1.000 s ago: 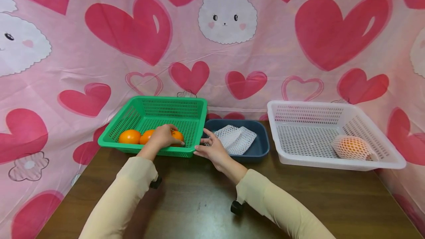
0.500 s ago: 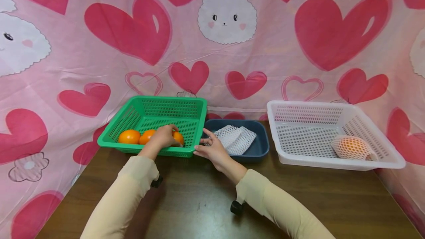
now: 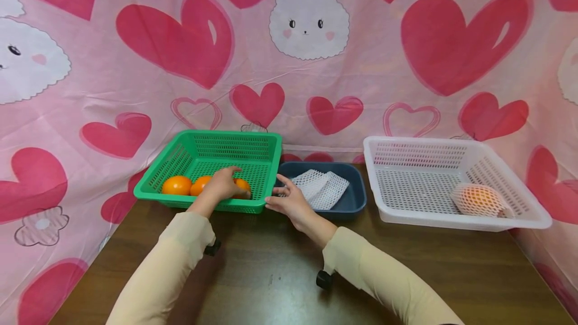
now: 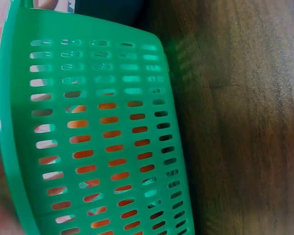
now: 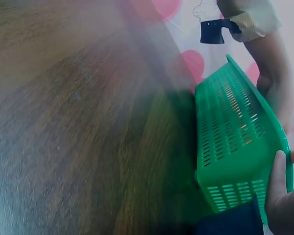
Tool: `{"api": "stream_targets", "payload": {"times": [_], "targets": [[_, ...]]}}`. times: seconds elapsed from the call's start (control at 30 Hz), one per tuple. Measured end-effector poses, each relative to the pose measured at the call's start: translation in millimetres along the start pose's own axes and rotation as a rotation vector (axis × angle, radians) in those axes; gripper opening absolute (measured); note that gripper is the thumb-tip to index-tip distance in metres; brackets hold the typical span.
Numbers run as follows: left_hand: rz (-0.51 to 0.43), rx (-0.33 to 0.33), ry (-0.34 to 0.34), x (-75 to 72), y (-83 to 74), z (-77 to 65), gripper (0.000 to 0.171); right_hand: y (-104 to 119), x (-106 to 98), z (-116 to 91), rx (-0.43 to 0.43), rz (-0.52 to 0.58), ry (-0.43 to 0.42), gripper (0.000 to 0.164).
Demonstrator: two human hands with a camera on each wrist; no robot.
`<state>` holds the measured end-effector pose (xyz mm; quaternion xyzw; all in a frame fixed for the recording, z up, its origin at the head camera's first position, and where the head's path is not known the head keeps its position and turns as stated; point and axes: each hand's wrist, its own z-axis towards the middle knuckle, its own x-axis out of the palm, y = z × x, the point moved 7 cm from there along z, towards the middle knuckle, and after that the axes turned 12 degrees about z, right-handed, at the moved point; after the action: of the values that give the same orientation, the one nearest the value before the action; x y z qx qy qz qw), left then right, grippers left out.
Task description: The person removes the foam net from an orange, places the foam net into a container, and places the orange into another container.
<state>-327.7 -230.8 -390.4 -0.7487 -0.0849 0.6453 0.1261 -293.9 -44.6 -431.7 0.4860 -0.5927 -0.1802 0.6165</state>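
Observation:
In the head view my left hand (image 3: 221, 185) reaches over the front edge of the green basket (image 3: 212, 205), its thumb and fingers spread around the right-hand orange (image 3: 243, 187). Part of that orange is covered by the hand. Two more oranges sit to its left, one at the end (image 3: 176, 185) and one in the middle (image 3: 199, 185). My right hand (image 3: 294, 205) touches the basket's front right corner, its fingers extended along the rim. The right wrist view shows a finger (image 5: 278, 171) of it against the corner.
A dark blue tray (image 3: 359, 189) holding white mesh foam sleeves (image 3: 319, 187) stands right of the green basket. Farther right, a white basket (image 3: 433, 218) contains an orange in a mesh sleeve (image 3: 479, 199). A pink patterned cloth hangs behind the wooden table (image 3: 275, 270).
My left hand's fingers have straightened a little over the right-hand orange. The baskets and my right hand stay almost where they were.

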Motion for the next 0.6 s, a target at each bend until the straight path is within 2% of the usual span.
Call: {"api": "stream_targets", "payload": {"times": [0.27,0.4,0.6], "targets": [[-0.041,-0.042,-0.081,-12.1,-3.9,-4.8,0.072,11,-3,-2,-0.022,-0.057,0.068,0.061],[-0.048,-0.045,-0.095,-14.3,-7.6,-6.1,0.066,18,-5,-6,-0.004,-0.060,0.112,0.052],[-0.081,-0.037,-0.147,-19.0,-14.0,-7.5,0.057,34,-12,-15,-0.003,-0.111,0.163,0.053]]}}
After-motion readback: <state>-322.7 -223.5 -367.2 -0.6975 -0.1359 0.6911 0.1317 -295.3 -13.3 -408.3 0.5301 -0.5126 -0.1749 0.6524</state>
